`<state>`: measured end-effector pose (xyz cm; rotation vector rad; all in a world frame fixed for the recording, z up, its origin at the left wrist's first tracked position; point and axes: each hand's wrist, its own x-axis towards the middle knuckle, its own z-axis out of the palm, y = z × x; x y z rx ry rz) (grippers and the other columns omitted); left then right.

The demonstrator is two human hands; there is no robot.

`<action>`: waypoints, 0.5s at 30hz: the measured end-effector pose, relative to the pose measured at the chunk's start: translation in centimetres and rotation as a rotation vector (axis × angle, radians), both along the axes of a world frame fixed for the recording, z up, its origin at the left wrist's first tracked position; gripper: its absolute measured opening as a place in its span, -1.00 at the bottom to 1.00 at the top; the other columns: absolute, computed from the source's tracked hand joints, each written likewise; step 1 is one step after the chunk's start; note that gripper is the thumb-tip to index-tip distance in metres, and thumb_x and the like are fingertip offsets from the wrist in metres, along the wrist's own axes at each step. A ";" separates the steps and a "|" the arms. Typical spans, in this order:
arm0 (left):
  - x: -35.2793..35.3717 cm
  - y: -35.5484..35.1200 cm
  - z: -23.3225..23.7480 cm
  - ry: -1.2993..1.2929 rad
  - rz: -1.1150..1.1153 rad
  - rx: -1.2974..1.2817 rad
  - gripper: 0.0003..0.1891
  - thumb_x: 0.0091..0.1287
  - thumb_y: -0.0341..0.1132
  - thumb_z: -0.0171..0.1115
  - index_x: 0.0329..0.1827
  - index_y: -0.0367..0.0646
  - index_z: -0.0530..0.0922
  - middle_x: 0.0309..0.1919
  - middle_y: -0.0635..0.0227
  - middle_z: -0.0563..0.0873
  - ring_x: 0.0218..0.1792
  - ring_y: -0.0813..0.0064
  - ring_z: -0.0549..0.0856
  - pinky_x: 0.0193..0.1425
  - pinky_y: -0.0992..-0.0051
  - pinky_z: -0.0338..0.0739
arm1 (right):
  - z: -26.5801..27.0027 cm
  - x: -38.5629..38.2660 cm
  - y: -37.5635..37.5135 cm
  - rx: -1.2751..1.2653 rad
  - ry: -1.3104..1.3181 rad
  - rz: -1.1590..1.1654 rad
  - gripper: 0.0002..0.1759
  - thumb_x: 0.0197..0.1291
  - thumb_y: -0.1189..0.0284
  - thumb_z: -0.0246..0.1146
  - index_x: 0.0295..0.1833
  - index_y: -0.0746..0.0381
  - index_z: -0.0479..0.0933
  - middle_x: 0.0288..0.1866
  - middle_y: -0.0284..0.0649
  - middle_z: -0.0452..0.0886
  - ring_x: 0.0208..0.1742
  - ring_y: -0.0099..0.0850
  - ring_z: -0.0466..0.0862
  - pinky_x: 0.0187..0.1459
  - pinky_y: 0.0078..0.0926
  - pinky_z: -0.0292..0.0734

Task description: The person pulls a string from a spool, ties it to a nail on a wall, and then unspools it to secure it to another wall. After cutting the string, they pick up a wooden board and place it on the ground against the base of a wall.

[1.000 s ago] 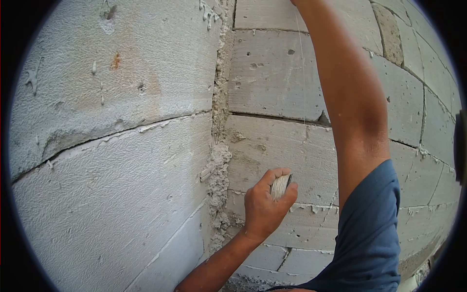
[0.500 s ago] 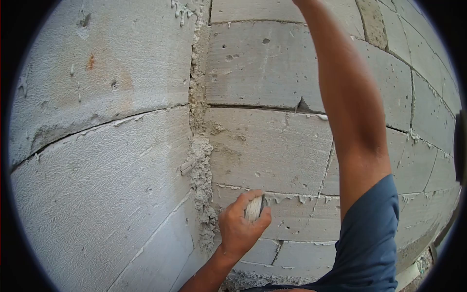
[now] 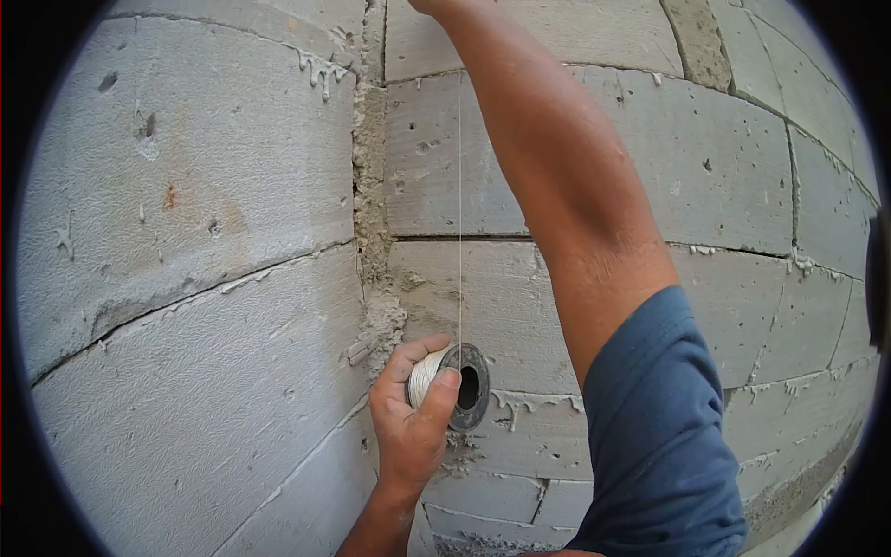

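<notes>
My left hand is closed around a spool of white string, with the thumb across its dark flange. The spool's hollow end faces right. A thin, taut string rises straight from the spool toward the top of the view. My right arm reaches up across the wall, and only the base of my right hand shows at the top edge. Its fingers are out of sight, so what they hold is hidden.
Pale block walls meet in a corner on the left, where rough mortar fills the vertical joint. A small piece juts from the mortar. Hardened drips hang below some joints of the right-hand wall.
My left hand has moved slightly left and up, turning the spool so its flange shows. My raised right arm has swung left. The string line is now visible above the spool.
</notes>
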<state>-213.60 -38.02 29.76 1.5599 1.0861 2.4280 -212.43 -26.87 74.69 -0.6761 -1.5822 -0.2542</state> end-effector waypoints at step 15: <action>1.7 -1.8 -0.6 -0.039 -0.130 0.009 -0.66 0.34 -0.33 0.29 0.10 -0.35 0.58 -0.25 0.38 0.69 -0.25 0.69 0.58 -0.09 0.61 0.50 | -1.6 1.0 0.5 0.107 -0.220 -0.203 -0.65 0.36 0.29 0.12 0.08 0.13 0.74 0.19 -0.02 0.70 0.28 -0.17 0.66 0.13 -0.21 0.65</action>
